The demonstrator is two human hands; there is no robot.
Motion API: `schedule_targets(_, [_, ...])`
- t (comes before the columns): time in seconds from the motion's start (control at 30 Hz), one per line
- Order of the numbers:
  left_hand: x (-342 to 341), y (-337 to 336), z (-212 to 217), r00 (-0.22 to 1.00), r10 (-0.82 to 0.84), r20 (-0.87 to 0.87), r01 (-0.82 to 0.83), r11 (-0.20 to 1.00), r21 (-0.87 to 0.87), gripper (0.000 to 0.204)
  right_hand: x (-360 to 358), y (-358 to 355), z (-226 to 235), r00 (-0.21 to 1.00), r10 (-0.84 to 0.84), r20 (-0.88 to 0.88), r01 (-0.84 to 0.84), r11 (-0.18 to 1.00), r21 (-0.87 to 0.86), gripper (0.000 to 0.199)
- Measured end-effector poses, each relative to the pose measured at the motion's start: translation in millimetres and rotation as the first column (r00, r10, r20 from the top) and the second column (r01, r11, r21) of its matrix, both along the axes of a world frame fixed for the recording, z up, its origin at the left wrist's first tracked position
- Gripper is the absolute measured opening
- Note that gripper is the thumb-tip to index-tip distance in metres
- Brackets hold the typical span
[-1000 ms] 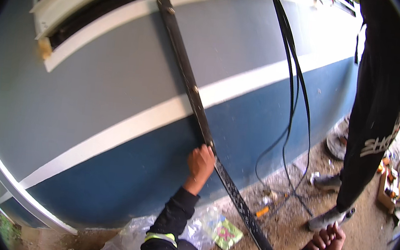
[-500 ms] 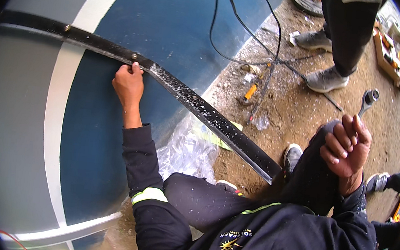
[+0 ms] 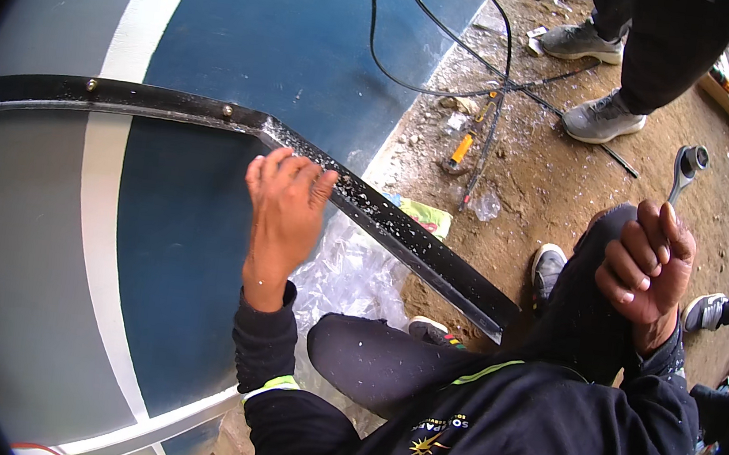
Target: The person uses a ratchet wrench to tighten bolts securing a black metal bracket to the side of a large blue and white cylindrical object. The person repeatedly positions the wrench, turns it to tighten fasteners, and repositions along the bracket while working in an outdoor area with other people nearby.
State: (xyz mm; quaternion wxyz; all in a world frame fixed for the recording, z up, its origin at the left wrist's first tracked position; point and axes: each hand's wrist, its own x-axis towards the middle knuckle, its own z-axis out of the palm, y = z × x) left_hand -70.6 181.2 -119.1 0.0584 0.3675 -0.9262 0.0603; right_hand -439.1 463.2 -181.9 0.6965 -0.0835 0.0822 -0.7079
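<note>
A black metal angle bar [image 3: 433, 248] runs along the blue and grey wall, bends, and slopes down toward my knees. White flecks cover the sloping part. Two bolts stand in its wall-side length, one bolt [image 3: 227, 111] just before the bend and another bolt [image 3: 92, 84] farther left. My left hand [image 3: 284, 210] is at the bar's lower edge just past the bend, back of the hand up, fingers extended and thumb apart. Over my right knee, my right hand [image 3: 650, 262] is closed round the handle of a ratchet wrench [image 3: 689, 166], its head pointing up.
Clear plastic sheeting [image 3: 347, 270] lies under the bar. Black cables [image 3: 508, 65] hang down to the sandy ground beside an orange-handled tool [image 3: 462, 149]. Another person's shoes [image 3: 605, 120] stand beyond. A tool box [image 3: 725, 92] sits at the far right.
My left hand has left the bolt near the bend and moved right along the bar, its fingers spreading from a pinch. The right hand still holds the ratchet wrench.
</note>
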Motion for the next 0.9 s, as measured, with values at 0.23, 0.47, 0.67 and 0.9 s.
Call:
schedule_targets(0.23, [-22.3, 46.8, 21.4, 0.879, -0.229, -0.419, 0.421, 0.786, 0.454, 0.022, -0.9, 2.9, -12.2, 1.000, -0.018, 0.019, 0.018, 1.000, 0.001, 0.044])
schedule_targets(0.47, [-4.1, 54.3, 9.6, 0.826, -0.164, -0.539, 0.237, 0.969, 0.067, 0.024, 2.2, -3.4, -15.8, 0.971, -0.076, 0.226, 0.035, 0.983, 0.180, 0.045])
schedule_targets(0.67, [-0.5, 42.2, -23.0, 0.768, -0.127, -0.628, 0.176, 0.984, 0.016, 0.024, -2.7, -24.6, 1.0, 0.999, 0.039, -0.013, -0.038, 0.994, 0.105, 0.044])
schedule_targets(0.9, [-2.5, 44.7, -45.4, 0.808, -0.127, -0.575, 0.240, 0.963, 0.126, 0.027, -6.8, -26.1, -11.8, 0.998, 0.017, -0.058, -0.003, 0.973, 0.229, 0.034])
